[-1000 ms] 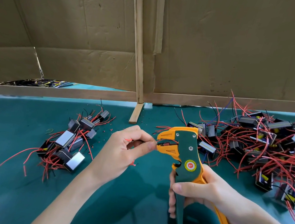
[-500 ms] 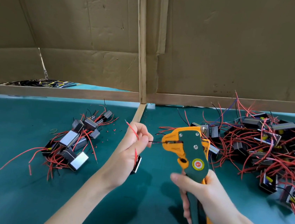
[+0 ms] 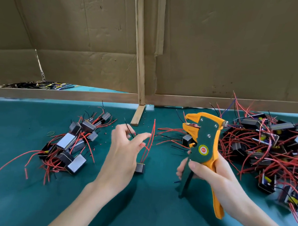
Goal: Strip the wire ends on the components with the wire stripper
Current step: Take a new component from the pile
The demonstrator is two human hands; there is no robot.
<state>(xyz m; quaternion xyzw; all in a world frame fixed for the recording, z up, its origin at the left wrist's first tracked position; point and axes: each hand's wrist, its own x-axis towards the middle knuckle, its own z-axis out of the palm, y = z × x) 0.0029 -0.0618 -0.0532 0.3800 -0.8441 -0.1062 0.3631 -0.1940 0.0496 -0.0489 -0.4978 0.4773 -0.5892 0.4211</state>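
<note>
Green felt table (image 3: 14, 199); on its right, a tangled pile (image 3: 270, 145) of boxy parts; right hand (image 3: 217, 178) grips the orange-green plastic wire stripper (image 3: 205, 136), upright, beak pointing left; left hand (image 3: 121, 152) pinches a small black component (image 3: 140, 168) by its thin red wires

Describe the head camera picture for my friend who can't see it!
A person's right hand grips an orange and green wire stripper over a green table. The left hand, fingers spread, is at the wires of a small black component; any grip is unclear. A small pile of components lies at left, a bigger pile at right.
</note>
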